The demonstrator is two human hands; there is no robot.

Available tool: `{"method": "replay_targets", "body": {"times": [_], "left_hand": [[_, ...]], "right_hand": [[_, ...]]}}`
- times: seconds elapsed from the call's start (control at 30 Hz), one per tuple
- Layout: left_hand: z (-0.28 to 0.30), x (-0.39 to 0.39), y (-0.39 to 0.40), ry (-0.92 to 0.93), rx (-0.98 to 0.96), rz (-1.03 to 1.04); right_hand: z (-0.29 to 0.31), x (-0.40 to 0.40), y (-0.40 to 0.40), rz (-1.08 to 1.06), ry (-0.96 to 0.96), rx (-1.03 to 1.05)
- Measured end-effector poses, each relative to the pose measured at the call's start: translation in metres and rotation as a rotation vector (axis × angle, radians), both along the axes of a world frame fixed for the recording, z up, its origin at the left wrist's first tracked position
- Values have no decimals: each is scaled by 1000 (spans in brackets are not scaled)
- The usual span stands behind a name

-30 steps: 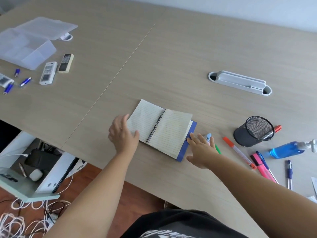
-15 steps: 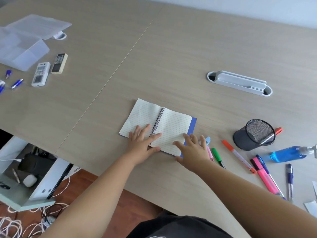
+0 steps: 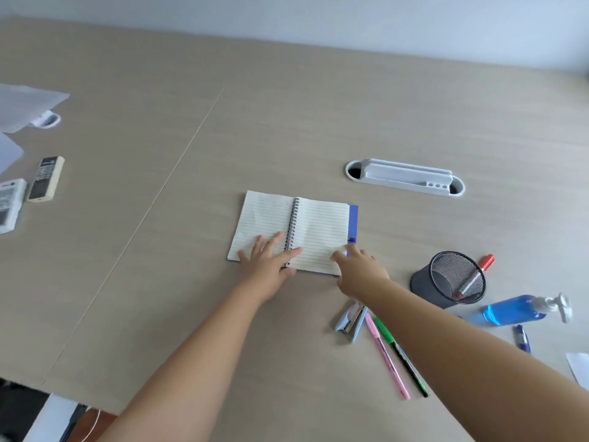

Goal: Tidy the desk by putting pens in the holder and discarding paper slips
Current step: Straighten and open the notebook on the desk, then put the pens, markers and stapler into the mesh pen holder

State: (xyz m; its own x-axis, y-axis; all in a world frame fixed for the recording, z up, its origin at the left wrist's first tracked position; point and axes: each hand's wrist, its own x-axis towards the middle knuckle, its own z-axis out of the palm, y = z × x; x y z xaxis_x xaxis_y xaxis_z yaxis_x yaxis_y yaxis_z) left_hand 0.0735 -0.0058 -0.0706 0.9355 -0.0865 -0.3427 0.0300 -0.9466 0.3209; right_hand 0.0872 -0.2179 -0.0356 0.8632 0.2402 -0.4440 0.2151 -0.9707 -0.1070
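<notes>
Hands (image 3: 271,263) (image 3: 358,269) press flat on open notebook (image 3: 318,228).

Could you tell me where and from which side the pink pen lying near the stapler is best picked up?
Pinch the pink pen around mid-barrel, coming straight down from above. It lies flat on the desk, and the green pen runs close along its right side, so the fingers probably fit best towards its lower end, where the gap widens.

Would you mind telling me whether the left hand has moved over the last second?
Yes. The left hand shifted right from beside the notebook's left edge onto its pages, fingers reaching the spiral binding.
</notes>
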Motion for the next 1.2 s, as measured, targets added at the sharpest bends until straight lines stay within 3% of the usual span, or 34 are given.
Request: {"method": "replay_targets", "body": {"times": [0.6, 0.9, 1.07, 1.2], "left_hand": [[0, 74, -32, 5, 18, 0], [-2, 61, -40, -177, 85, 26], [-4, 16, -65, -375, -63, -91], [3, -32, -100, -277, -135, -117]], "right_hand": [[-3, 39, -30, -154, 52, 110], [-1, -40, -56, -362, -82, 592], [-1, -93, -81, -434, -44, 559], [-3, -117, -94, -470, -18, 473]]}}
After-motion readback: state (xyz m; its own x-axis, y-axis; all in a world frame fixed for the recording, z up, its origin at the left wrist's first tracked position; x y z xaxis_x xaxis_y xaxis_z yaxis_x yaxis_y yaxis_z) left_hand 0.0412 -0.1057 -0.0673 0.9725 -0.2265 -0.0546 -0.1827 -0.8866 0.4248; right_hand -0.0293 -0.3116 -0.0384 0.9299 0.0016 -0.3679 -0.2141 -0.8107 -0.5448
